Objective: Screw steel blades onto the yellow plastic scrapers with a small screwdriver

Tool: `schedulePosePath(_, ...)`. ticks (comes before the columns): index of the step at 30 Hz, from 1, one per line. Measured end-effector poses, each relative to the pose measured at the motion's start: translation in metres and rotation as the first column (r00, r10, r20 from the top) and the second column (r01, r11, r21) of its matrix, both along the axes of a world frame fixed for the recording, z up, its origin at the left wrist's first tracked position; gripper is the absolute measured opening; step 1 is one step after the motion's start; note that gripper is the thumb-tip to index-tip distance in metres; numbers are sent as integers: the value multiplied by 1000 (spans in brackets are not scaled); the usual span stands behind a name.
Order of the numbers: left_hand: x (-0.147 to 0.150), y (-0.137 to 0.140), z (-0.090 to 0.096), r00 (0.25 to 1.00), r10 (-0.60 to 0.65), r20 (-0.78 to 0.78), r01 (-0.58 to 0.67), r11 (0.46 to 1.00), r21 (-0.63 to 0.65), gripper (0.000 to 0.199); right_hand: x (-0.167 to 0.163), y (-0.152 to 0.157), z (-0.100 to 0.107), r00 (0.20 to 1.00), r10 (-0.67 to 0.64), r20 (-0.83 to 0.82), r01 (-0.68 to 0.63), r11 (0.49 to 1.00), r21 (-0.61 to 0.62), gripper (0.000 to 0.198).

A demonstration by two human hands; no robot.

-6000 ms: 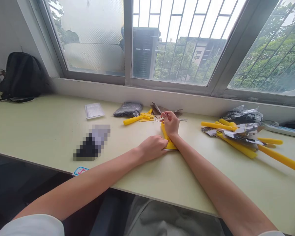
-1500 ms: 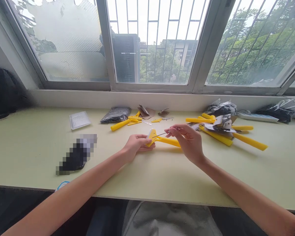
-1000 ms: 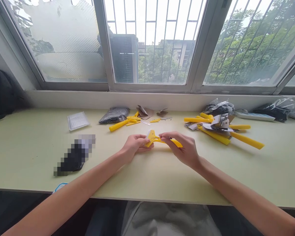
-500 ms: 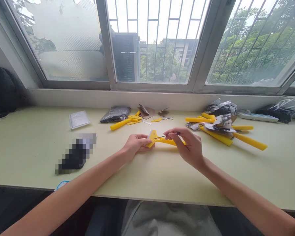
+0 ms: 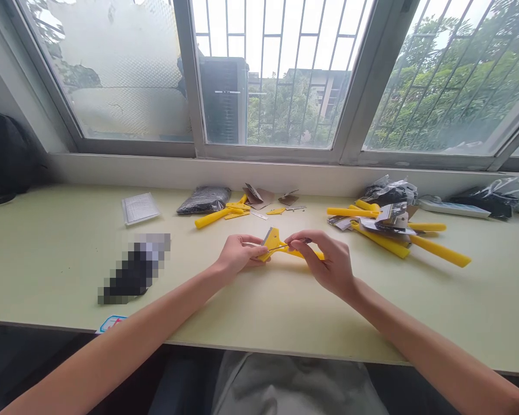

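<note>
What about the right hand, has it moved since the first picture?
Yes. Judged against the grey bag on the desk, the right hand has moved right and closer to the desk's near edge.

Creased grey clothing [image 5: 285,386] is worn at the body; left forearm [image 5: 125,346], right forearm [image 5: 406,329], left hand [image 5: 239,253] and right hand [image 5: 326,259] are shown bare.

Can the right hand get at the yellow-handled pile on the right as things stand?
Reach, probably yes: the pile lies just beyond and to the right of the right hand, nothing visible between. Grasping, likely not freely: that hand is holding a thin-shafted tool.
</note>
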State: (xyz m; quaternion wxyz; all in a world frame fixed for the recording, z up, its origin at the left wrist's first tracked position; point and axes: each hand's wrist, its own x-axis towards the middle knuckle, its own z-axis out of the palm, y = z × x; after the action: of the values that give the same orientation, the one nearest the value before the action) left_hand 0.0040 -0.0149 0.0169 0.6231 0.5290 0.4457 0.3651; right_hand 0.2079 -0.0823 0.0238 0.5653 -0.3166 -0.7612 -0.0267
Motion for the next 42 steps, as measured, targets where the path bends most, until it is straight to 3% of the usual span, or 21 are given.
schedulePosePath(13,1,-3,3,1000,-11,-19,12,999,43,33,2,1,0,998,22,55,-21,1000,-14,15)
schedulePosePath(17,0,-5,7,1000,-14,-26,15,999,45,29,-4,2,3,1000,7,-22,-8,999,-49,17)
schedulePosePath(21,-1,-4,7,1000,-22,-15,22,999,32,27,-12,10,10,986,72,-148,-101,974,-201,25)
schedulePosePath(25,-1,-1,3,1000,-11,8,11,1000,0,25,-24,23,23,975,143,-172,-192,931,-310,30)
schedulePosePath(34,-1,-1,2,999,36,18,-35,996,-77,28,-25,15,25,958,287,-23,-279,907,-314,41)
schedulePosePath(37,0,-1,3,999,43,14,-42,996,-78,29,-20,14,28,952,305,-35,-299,892,-339,36)
schedulePosePath(42,-1,-2,2,1000,31,5,-31,998,-52,27,-24,17,30,956,212,-202,-276,883,-380,19)
